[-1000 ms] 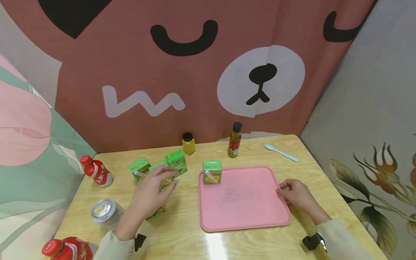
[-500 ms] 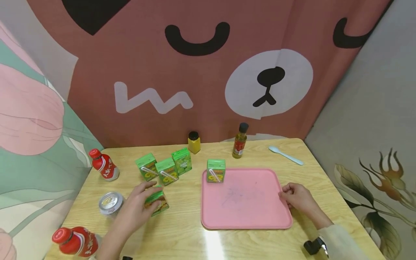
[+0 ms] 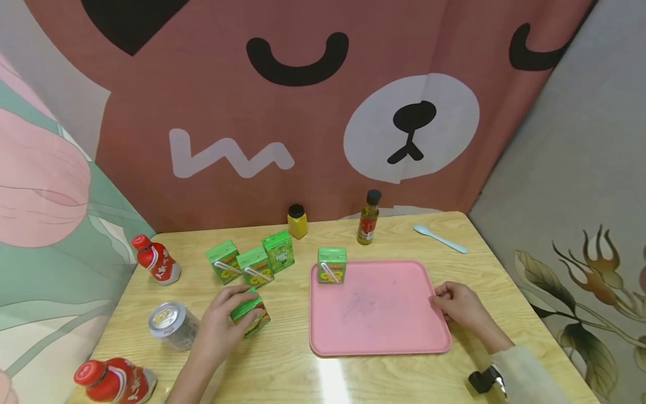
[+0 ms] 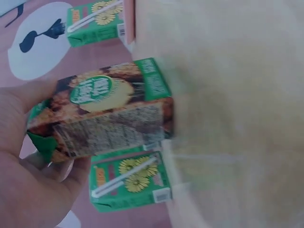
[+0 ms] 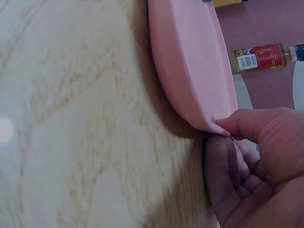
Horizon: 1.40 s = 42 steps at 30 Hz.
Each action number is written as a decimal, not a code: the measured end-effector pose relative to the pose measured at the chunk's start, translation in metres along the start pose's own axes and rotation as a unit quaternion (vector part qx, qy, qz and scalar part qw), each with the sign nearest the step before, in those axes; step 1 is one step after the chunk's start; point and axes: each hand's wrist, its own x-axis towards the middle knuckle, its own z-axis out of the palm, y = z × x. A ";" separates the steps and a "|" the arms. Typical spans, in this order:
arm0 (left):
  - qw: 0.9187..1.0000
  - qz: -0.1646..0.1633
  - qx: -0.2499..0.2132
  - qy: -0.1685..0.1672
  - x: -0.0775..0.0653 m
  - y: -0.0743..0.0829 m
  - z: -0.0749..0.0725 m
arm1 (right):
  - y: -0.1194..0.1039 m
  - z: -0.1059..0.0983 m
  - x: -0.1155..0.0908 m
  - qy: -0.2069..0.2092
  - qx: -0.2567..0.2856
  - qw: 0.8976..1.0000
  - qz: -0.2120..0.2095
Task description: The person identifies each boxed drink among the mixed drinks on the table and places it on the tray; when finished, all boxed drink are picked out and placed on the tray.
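My left hand [image 3: 219, 325] grips a green-topped drink carton [image 3: 258, 318] by its top, thumb on one side and fingers on the other. In the left wrist view this carton [image 4: 109, 111] shows a brown printed front and a side panel of small text. On the right, my right hand [image 3: 460, 304] pinches the rim of a pink tray [image 3: 383, 322], with the thumb over the edge and the fingers curled beneath. Another green carton [image 3: 331, 266], with yellow flowers and a straw, stands at the tray's back left corner. Several similar green cartons [image 3: 255, 267] stand behind my left hand.
A silver can [image 3: 176, 328] stands left of my left hand, between two red-capped bottles [image 3: 158, 261] along the left side. At the back are a yellow jar [image 3: 298, 224], an oil bottle [image 3: 368, 219] and a light blue spoon [image 3: 440, 239]. A fabric backdrop rises behind the table.
My left hand has come back from over the rear cartons to the nearest one and now grips it. My right hand keeps its pinch on the tray's rim.
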 end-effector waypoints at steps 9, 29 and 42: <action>0.999 0.032 -0.010 0.031 -0.009 0.000 0.005 | -0.001 -0.001 -0.001 -0.005 0.004 1.000 0.003; 0.983 0.111 -0.119 -0.085 0.001 -0.004 0.010 | 0.003 0.001 0.001 0.002 -0.012 1.000 -0.002; 0.988 0.106 -0.107 -0.017 0.000 0.008 0.024 | 0.002 0.001 0.001 0.002 -0.019 1.000 -0.005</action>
